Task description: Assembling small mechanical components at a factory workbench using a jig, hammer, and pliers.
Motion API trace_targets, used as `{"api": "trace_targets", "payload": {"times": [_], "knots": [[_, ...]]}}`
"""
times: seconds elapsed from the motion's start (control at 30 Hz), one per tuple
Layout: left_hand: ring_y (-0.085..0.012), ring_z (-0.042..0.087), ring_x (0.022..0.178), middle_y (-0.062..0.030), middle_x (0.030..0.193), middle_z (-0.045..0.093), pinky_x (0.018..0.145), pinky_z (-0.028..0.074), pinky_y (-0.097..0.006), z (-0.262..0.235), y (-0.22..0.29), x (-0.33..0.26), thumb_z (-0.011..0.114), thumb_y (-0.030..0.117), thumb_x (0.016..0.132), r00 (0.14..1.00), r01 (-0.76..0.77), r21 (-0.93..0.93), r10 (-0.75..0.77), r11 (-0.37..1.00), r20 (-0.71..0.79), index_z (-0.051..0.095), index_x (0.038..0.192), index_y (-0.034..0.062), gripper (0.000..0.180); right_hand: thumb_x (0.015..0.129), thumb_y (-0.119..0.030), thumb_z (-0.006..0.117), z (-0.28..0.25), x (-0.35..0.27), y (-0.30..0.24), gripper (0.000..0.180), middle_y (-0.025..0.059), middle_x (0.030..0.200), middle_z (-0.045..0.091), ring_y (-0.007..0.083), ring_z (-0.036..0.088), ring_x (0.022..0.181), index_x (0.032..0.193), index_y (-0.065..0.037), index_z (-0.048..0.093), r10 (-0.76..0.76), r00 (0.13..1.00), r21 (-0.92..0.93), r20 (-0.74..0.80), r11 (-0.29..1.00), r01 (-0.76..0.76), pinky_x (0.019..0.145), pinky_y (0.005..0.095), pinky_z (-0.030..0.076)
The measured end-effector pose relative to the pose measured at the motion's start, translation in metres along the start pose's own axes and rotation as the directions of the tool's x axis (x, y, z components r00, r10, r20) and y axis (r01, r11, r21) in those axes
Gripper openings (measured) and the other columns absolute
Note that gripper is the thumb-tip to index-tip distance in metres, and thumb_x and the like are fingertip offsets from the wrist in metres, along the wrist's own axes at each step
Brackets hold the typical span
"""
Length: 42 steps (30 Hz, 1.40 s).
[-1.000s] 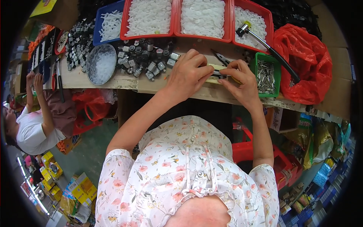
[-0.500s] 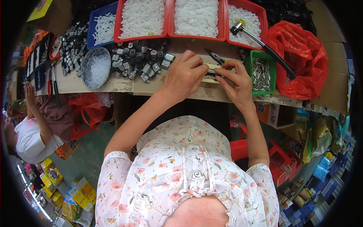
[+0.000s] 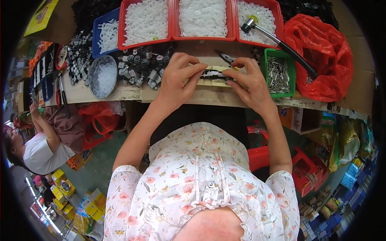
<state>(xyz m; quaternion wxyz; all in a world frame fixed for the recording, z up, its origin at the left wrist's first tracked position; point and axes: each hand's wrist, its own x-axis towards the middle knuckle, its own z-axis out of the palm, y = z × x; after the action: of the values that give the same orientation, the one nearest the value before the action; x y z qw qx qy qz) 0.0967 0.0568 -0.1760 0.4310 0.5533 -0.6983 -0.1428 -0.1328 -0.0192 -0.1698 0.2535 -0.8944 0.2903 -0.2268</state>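
Between my hands lies a slim black part with small white pieces along it (image 3: 215, 74), set in a pale cream holder (image 3: 215, 83) on the bench. My left hand (image 3: 180, 80) pinches at the left end of the black part, thumb and forefinger pressed together. My right hand (image 3: 250, 82) grips its right end between thumb and fingers, which partly cover it. Just beyond lie pliers (image 3: 225, 57), their handles partly behind my right hand. Close by on the right stands a green bin (image 3: 292, 78) of thin metal pins.
Red trays (image 3: 171, 24) of white plastic pieces line the back. A hammer (image 3: 281, 46) lies across the right tray and a red plastic bag (image 3: 329, 60). To the left are small motors (image 3: 136, 64) and a metal bowl (image 3: 91, 76). Another person (image 3: 44, 144) sits far left.
My left hand has shifted left along the holder, uncovering the black and white part between my hands. My right hand stays at the right end. The whole view has shifted slightly.
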Motion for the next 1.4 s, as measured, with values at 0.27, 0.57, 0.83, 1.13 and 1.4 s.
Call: {"api": "trace_targets", "payload": {"times": [0.27, 0.57, 0.83, 1.13, 1.4], "knots": [[-0.0282, 0.059, 0.091, -0.0091, 0.092, 0.064, 0.077, 0.049, -0.037, 0.003, -0.002, -0.005, 0.07, -0.003, 0.078, 1.0, -0.02, 0.026, 0.02, 0.999, -0.002, 0.072, 0.099, 0.0019, 0.021, 0.078, -0.011, 0.077, 0.007, 0.009, -0.006, 0.03, 0.0116, 0.101, 0.059, 0.0292, 0.057, 0.095, 0.106, -0.005, 0.069, -0.009, 0.998, -0.008, -0.068, 1.0, 0.009, 0.082, 0.0404, 0.046], [-0.0288, 0.058, 0.093, -0.0085, 0.092, 0.064, 0.077, 0.049, -0.038, 0.014, 0.005, 0.003, 0.077, 0.004, 0.075, 0.995, -0.091, -0.004, 0.091, 0.996, -0.03, 0.072, 0.096, 0.0031, 0.022, 0.076, -0.013, 0.079, -0.001, -0.01, -0.007, 0.039, 0.0123, 0.104, 0.061, 0.0305, 0.061, 0.095, 0.111, -0.003, 0.066, 0.05, 0.998, -0.066, -0.027, 0.996, -0.052, 0.08, 0.0396, 0.048], [-0.0288, 0.056, 0.089, -0.008, 0.088, 0.063, 0.075, 0.048, -0.038, 0.032, 0.002, 0.009, 0.077, 0.004, 0.071, 0.989, -0.148, 0.063, 0.146, 0.987, 0.028, 0.072, 0.09, 0.0043, 0.02, 0.077, -0.009, 0.079, 0.002, -0.009, -0.01, 0.038, 0.0129, 0.104, 0.061, 0.0288, 0.064, 0.088, 0.112, -0.002, 0.066, 0.101, 0.993, -0.055, -0.057, 0.993, -0.104, 0.076, 0.0377, 0.051], [-0.0272, 0.057, 0.089, -0.0053, 0.081, 0.064, 0.074, 0.048, -0.037, 0.031, 0.003, 0.005, 0.077, 0.003, 0.072, 0.996, -0.07, 0.001, 0.07, 0.998, -0.047, 0.073, 0.086, 0.0039, 0.015, 0.077, -0.01, 0.078, -0.001, -0.006, -0.009, 0.034, 0.0119, 0.1, 0.062, 0.0295, 0.063, 0.089, 0.108, -0.003, 0.068, 0.0, 0.996, -0.092, -0.084, 0.996, -0.008, 0.074, 0.0388, 0.049], [-0.0288, 0.057, 0.092, -0.0065, 0.089, 0.064, 0.078, 0.047, -0.039, 0.025, 0.002, 0.003, 0.076, 0.002, 0.072, 0.99, -0.135, 0.122, 0.138, 0.983, -0.019, 0.071, 0.087, 0.0036, 0.017, 0.075, -0.01, 0.079, 0.004, -0.002, -0.013, 0.032, 0.012, 0.098, 0.06, 0.0297, 0.06, 0.092, 0.105, -0.004, 0.069, 0.07, 0.997, -0.043, -0.046, 0.996, -0.072, 0.078, 0.0399, 0.048]]}}
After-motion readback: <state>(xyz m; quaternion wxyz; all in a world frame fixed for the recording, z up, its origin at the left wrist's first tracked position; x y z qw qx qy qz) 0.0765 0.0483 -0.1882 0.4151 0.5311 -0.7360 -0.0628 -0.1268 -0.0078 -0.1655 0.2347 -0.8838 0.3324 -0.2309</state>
